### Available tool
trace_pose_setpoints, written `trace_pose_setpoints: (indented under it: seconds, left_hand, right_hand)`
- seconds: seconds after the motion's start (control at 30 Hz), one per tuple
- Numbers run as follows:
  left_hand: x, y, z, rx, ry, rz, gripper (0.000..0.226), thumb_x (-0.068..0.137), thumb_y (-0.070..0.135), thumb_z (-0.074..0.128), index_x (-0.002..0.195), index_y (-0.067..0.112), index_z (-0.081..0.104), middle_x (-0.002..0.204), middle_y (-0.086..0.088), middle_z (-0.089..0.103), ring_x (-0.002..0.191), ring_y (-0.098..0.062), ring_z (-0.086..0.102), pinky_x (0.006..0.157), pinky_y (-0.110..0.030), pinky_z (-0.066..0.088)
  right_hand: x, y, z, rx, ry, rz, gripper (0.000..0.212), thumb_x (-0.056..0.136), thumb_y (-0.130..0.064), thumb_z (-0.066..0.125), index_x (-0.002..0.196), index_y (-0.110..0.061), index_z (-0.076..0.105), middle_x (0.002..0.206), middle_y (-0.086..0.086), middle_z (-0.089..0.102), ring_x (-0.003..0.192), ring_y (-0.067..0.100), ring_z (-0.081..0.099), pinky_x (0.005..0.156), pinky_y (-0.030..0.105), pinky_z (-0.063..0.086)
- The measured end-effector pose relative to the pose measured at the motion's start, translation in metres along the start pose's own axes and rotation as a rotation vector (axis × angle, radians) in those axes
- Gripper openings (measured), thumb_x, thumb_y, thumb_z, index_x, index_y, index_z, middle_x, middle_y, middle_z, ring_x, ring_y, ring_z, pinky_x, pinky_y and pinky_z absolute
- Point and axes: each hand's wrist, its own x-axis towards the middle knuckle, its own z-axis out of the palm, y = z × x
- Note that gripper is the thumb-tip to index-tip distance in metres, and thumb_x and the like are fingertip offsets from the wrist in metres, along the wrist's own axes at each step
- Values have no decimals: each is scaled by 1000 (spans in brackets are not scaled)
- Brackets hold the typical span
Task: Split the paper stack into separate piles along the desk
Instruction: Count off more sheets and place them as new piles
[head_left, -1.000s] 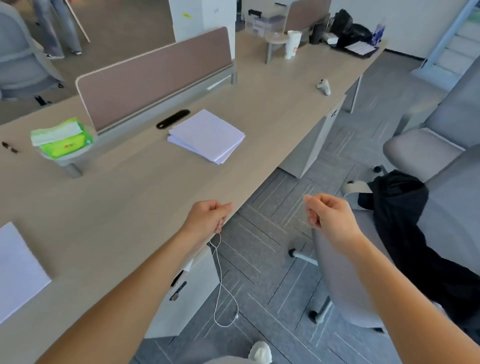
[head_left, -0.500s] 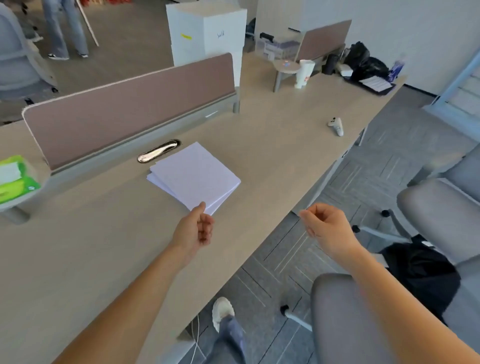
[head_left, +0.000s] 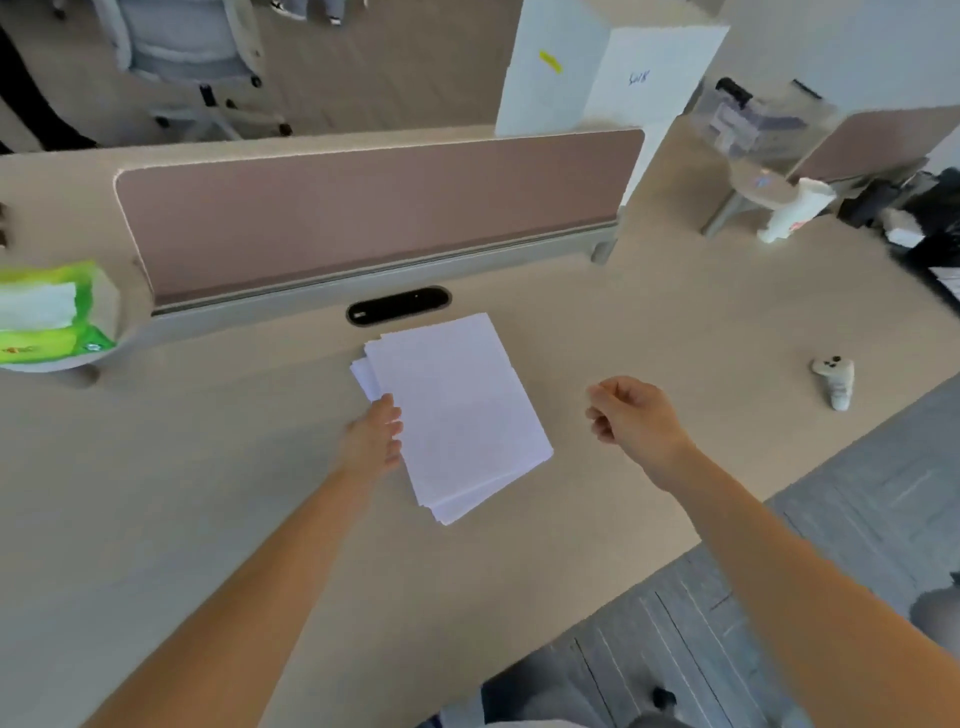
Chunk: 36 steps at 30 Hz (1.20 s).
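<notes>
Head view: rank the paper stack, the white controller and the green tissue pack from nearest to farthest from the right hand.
1. paper stack: just to the left of the right hand, between the two hands.
2. white controller: off to the hand's right, plainly farther than the paper.
3. green tissue pack: at the far left edge of the view, well past the paper.
</notes>
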Motion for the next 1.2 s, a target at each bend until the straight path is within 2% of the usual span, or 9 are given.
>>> trace_pose_setpoints:
  seconds: [0.2,0.27,0.37,0.53,0.7,0.97,1.13,1.17,1.2]
  left_hand:
    - [47,2,-15,-86,302,-74,31,91,39,60,72,15,54,79,-6,54,67,-21,50,60,-28,41]
    - [57,-1,-10,-110,393,-64,29,91,36,62,72,14,59,81,-6,59,70,-21,54,66,-30,45]
    - [71,-9,0,-43,474,-85,29,81,43,65,72,16,64,79,-4,63,72,-23,57,77,-35,51]
    - [99,-25,15,88,477,-184,40,63,59,60,68,20,55,75,-4,53,70,-22,49,72,-35,44]
    - [117,-35,24,107,493,-219,56,58,64,61,80,13,70,93,-6,71,87,-27,67,94,-48,51]
    - [118,-24,31,75,472,-221,41,59,50,59,80,16,69,83,-4,67,74,-22,59,74,-35,50]
    - [114,-20,32,108,479,-200,37,66,47,60,81,14,69,84,-5,66,73,-23,57,73,-34,48]
    - [112,-19,32,111,482,-198,34,67,46,60,80,15,68,83,-4,65,72,-23,56,73,-33,48]
    - [111,-20,33,118,487,-201,33,67,46,60,79,16,67,82,-4,64,72,-22,55,73,-33,48]
  right_hand:
    - [121,3,50,-122,-177,106,13,76,-27,62,74,-17,54,66,1,55,59,18,53,63,33,46]
    - [156,-1,68,-227,-288,109,27,80,-24,60,62,-18,42,59,0,48,53,17,47,58,28,37]
    - [207,2,90,-377,-373,123,26,84,-25,59,67,-13,44,66,9,45,62,22,43,64,31,34]
    - [248,22,111,-430,-452,263,23,76,-31,55,75,-9,60,72,7,55,63,24,52,64,31,41]
    - [261,36,109,-252,-471,386,25,66,-42,50,69,-16,52,75,5,50,68,23,44,68,36,39]
    - [256,30,108,-37,-481,415,15,86,-25,45,85,-13,53,85,10,53,78,23,46,67,29,44]
    - [246,23,107,-98,-475,368,41,62,-46,45,80,-10,55,80,9,49,74,22,40,74,35,29]
    - [244,23,108,-94,-477,355,53,63,-48,44,82,1,54,79,14,48,75,22,40,75,48,47]
    - [242,24,107,-102,-475,341,68,66,-51,43,90,12,51,79,20,46,76,22,39,96,64,44]
